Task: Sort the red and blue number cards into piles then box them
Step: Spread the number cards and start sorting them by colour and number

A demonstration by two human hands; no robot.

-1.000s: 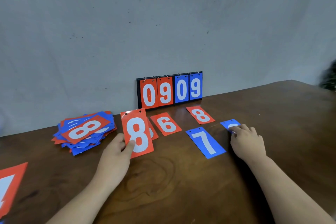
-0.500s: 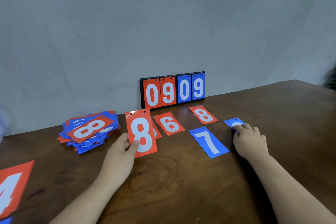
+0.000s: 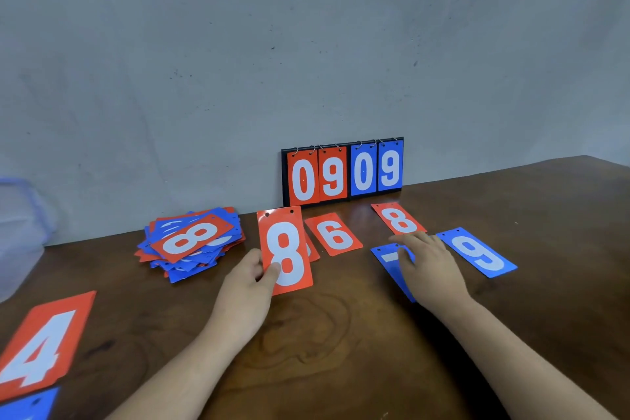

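My left hand [image 3: 245, 286] pinches a red 8 card [image 3: 284, 249] by its lower edge and holds it tilted up above the table, over another red card [image 3: 313, 251] that is mostly hidden. My right hand [image 3: 431, 269] lies with straight fingers on a blue 7 card [image 3: 390, 259], covering most of it. A blue 9 card [image 3: 477, 251] lies just right of that hand. A red 6 card [image 3: 334, 233] and a second red 8 card [image 3: 399, 218] lie flat behind. A mixed red and blue pile [image 3: 191, 242] sits at the left.
A black flip scoreboard [image 3: 342, 172] reading 0909 stands against the grey wall. A red 4 card [image 3: 41, 344] and a blue card [image 3: 27, 406] lie at the near left edge. A clear plastic box [image 3: 17, 232] stands at the far left of the wooden table [image 3: 341, 351].
My right hand has moved left off the blue 9 card, uncovering it, and now lies on the blue 7 card. My left hand still holds the red 8 card.
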